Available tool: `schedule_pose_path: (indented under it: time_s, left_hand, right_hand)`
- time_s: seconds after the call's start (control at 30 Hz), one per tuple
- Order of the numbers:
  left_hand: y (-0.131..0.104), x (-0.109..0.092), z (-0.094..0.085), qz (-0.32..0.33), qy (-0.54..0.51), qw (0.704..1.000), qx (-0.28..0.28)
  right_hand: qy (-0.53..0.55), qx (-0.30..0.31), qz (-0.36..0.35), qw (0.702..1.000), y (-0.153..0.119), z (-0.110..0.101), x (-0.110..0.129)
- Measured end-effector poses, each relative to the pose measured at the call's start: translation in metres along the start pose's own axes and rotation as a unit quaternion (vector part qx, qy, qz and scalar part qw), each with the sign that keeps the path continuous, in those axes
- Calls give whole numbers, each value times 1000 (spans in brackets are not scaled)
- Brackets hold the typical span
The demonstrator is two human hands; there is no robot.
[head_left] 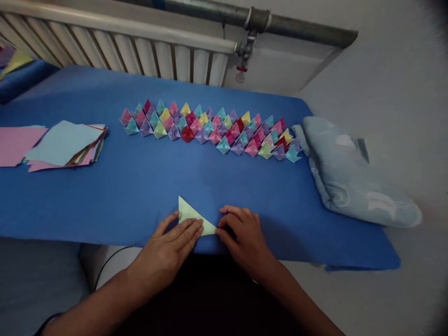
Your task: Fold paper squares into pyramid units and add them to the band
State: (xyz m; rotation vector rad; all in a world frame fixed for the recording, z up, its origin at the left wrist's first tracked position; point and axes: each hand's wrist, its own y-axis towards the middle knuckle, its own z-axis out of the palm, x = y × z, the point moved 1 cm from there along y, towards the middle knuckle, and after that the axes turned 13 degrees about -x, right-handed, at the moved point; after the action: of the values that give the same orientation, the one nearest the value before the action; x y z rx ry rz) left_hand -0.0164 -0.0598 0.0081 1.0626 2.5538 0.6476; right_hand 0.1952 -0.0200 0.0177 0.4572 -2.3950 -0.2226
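A pale green sheet of origami paper [189,210], folded into a triangle, lies near the front edge of the blue table. My left hand [168,249] rests on it, fingers stretched out flat and pressing its lower middle, thumb by its left side. At the triangle's right corner, the thumb and curled forefinger of my right hand [245,233] close on the tip. Beyond both hands stand rows of small folded paper boats [210,128] in pink, purple, blue, yellow, green and red.
To the left, a stack of coloured paper squares [66,144] lies beside pink sheets [19,144]. A folded light-blue blanket [353,172] sits at the table's right end. Behind the blue table [133,186] are a white radiator [140,53] and a metal pipe [301,30] with a red-handled valve [241,69].
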Motion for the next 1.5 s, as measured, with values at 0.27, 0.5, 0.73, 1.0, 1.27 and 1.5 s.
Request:
schedule_pose_path:
  time_s: [0.27, 0.5, 0.73, 1.0, 1.27, 1.5]
  left_hand:
    - [-26, -5, -8, -24, 28, 999, -29]
    - [-30, -8, -6, -99, -6, 990, -102]
    - [-27, -4, -3, -103, -11, 986, -131]
    - [-28, -4, -1, -111, -17, 983, -144]
    - [-27, -5, -1, -124, -30, 981, -145]
    - [-28, -4, 0, -125, -35, 980, -149]
  right_hand:
    - [-36, 46, -57, 997, 0, -1, 11]
    - [-16, 130, -110, 985, -19, -2, 30]
    - [-114, 111, -189, 969, -18, 0, 20]
    - [-35, 5, -220, 975, -24, 7, 6]
    - [-23, -20, -226, 974, -21, 5, 9]
    - [-5, -29, -228, 973, -19, 5, 11]
